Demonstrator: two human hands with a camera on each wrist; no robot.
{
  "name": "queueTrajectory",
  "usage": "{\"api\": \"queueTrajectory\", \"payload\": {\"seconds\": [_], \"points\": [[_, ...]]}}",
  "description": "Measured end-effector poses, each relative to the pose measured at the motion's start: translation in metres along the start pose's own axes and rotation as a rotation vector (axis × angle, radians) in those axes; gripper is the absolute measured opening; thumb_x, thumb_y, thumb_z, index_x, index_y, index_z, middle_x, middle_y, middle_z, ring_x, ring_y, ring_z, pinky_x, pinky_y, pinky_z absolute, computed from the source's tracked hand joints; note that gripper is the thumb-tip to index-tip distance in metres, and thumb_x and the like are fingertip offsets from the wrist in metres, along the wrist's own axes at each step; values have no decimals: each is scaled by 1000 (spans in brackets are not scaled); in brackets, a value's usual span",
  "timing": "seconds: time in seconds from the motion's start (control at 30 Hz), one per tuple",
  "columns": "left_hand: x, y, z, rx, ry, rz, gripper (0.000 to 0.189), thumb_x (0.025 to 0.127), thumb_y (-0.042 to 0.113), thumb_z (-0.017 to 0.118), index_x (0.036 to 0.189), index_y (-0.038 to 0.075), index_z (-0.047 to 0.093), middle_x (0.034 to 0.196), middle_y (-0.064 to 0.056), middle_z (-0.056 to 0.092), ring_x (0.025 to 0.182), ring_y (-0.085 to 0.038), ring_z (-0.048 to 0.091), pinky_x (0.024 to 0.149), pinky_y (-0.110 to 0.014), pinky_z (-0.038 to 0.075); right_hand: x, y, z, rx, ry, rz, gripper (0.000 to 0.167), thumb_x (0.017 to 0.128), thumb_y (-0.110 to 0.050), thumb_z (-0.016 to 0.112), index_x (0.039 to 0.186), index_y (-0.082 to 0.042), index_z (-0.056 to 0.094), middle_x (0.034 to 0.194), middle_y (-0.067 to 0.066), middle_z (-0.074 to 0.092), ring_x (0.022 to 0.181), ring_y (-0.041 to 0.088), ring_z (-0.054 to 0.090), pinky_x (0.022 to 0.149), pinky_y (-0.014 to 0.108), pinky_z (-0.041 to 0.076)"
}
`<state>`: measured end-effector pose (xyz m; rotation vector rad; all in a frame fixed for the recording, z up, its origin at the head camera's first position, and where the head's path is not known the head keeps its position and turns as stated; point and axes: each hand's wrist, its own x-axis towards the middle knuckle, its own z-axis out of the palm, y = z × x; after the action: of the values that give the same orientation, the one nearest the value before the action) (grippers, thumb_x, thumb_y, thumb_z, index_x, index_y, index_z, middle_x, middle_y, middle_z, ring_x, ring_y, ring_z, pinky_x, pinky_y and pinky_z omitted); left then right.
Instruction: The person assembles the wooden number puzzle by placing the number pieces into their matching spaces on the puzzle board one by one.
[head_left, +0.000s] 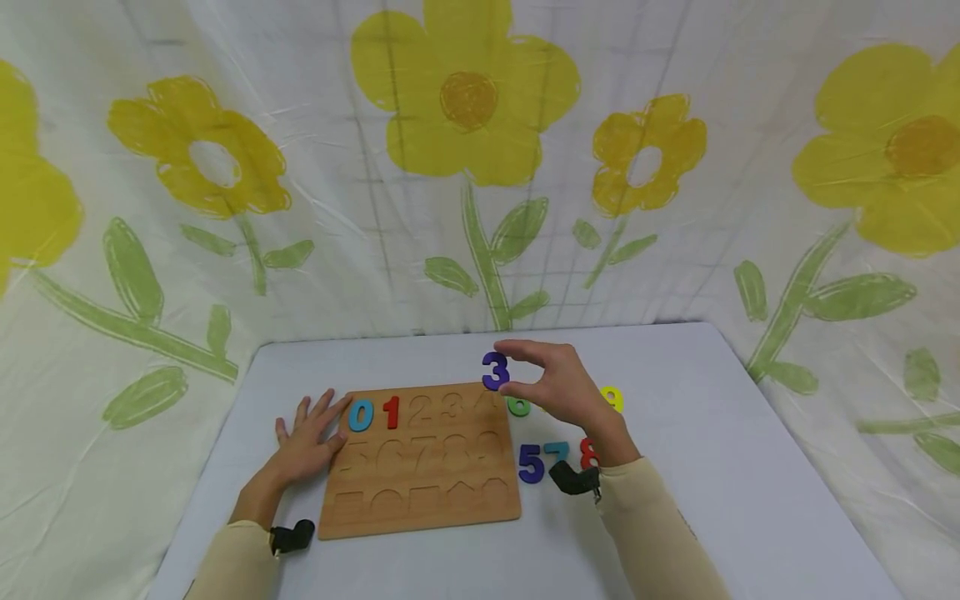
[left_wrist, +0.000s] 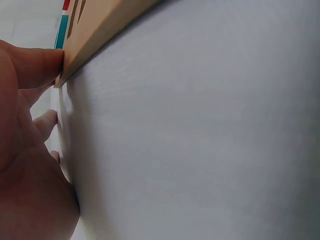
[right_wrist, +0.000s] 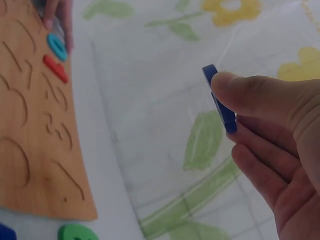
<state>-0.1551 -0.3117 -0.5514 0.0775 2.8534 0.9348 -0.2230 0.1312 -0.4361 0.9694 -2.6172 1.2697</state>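
My right hand (head_left: 564, 385) pinches a dark blue wooden number three (head_left: 495, 372) between thumb and fingers, upright above the top right corner of a wooden number board (head_left: 401, 475). Seen edge-on in the right wrist view, the three (right_wrist: 220, 100) sits clear of the board. My left hand (head_left: 306, 446) rests at the board's left edge, fingers spread, the thumb touching its side in the left wrist view. In the board's top row lie a light blue zero (head_left: 361, 415) and a red one (head_left: 392, 412); the outlines beside them are bare.
Right of the board lie a blue five (head_left: 531, 463), a teal seven (head_left: 557, 451), a red eight (head_left: 588, 454), a green six (head_left: 517, 406) and a yellow nine (head_left: 612, 397), some partly hidden by my right arm. A flowered cloth (head_left: 322, 167) hangs behind the white table (head_left: 720, 500).
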Motion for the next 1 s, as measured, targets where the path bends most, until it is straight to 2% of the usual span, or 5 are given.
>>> {"api": "queueTrajectory", "payload": {"seconds": [0.27,0.5,0.63,0.77,1.0], "points": [[-2,1,-1,-2,7,5,65,107,19,63,168,9,42,178,-33,17,162,-65,-5,114,-90,-18,15,0,29,35,-50,21,60,91,-26,92,147,-16,71,147,-1,73,134,29,72,110,50,59],[-3,2,-1,-5,8,4,65,107,19,63,168,9,42,179,-33,17,162,-65,-6,115,-89,-19,17,12,60,65,-110,88,60,92,-21,90,148,-17,70,148,2,73,135,33,70,112,57,56],[-3,2,-1,-4,9,-1,65,107,17,63,168,9,42,178,-33,17,162,-65,-6,115,-89,-19,18,21,77,85,-146,116,59,93,-19,89,149,-13,69,149,5,72,138,34,69,114,57,55],[-3,2,-3,-2,13,2,65,107,17,62,168,9,42,178,-33,17,162,-65,-6,114,-89,-18,21,30,91,71,-166,124,60,93,-17,89,149,-9,68,148,5,72,136,34,69,115,54,55],[-3,3,-3,-3,19,2,65,107,18,63,168,9,42,178,-33,18,162,-65,-6,115,-89,-19,23,43,110,39,-192,128,59,93,-17,90,148,-10,70,147,5,73,137,31,68,116,51,54]]}}
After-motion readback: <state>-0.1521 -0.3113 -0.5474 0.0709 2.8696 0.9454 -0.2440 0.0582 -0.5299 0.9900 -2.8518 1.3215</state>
